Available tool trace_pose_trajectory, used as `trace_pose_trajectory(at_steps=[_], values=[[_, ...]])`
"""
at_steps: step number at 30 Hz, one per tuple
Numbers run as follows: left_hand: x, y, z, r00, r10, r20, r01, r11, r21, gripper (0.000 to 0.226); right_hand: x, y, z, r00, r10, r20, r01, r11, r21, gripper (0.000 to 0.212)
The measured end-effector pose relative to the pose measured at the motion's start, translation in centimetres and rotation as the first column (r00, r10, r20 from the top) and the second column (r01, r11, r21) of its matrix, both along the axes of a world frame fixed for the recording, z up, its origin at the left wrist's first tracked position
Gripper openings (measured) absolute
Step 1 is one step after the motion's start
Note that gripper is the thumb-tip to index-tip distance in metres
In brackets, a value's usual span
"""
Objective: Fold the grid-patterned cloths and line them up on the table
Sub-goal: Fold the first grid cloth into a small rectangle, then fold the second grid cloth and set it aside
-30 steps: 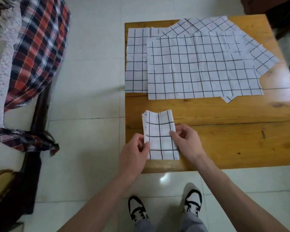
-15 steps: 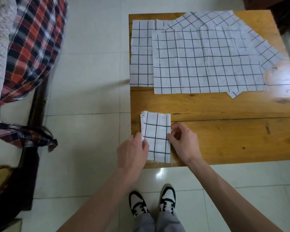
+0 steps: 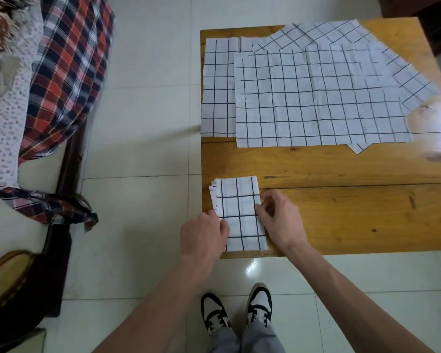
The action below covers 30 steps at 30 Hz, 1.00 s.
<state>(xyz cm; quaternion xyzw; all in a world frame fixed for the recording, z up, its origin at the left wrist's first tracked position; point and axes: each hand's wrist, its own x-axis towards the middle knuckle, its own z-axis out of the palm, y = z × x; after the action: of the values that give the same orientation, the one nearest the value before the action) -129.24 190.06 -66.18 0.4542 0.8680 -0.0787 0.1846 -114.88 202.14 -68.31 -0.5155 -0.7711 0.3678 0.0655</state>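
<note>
A folded white cloth with a black grid lies at the near left corner of the wooden table. My left hand pinches its left edge. My right hand holds its right edge with curled fingers. Several unfolded grid cloths lie overlapping and flat across the far half of the table.
A bed with a red and navy plaid blanket stands to the left, across a strip of white tiled floor. A dark wooden chair is at the lower left. My shoes are just below the table's near edge.
The folded cloth has slid a little toward the table's left edge and been squared up. Both hands stayed on its sides.
</note>
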Motion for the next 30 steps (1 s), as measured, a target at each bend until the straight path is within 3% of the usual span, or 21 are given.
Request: trace_pose_trajectory(at_steps=[3, 8, 15, 23, 30], values=[[-0.1, 0.1, 1.1, 1.0, 0.018, -0.023, -0.017, 1.0, 0.017, 0.033, 0.4, 0.0, 0.9, 1.0, 0.021, -0.01, -0.021, 0.999, 0.03, 0.023], [0.1, 0.2, 4.5, 0.999, -0.038, -0.007, 0.038, 0.983, 0.179, 0.04, 1.4, -0.3, 5.6, 0.998, 0.064, -0.017, -0.061, 0.988, 0.143, 0.034], [0.8, 1.2, 11.7, 0.989, -0.149, 0.015, 0.119, 0.843, 0.525, 0.045, 2.9, -0.3, 14.3, 0.991, 0.128, 0.041, -0.134, 0.937, 0.323, 0.045], [1.9, 2.1, 21.5, 0.982, -0.188, -0.018, 0.163, 0.792, 0.589, 0.05, 5.2, -0.3, 24.9, 0.993, 0.057, 0.105, -0.099, 0.881, 0.463, 0.056], [2.0, 2.8, 26.0, 0.979, -0.204, -0.017, 0.171, 0.768, 0.617, 0.049, 5.2, -0.8, 30.4, 0.995, -0.063, 0.083, 0.015, 0.876, 0.482, 0.061]])
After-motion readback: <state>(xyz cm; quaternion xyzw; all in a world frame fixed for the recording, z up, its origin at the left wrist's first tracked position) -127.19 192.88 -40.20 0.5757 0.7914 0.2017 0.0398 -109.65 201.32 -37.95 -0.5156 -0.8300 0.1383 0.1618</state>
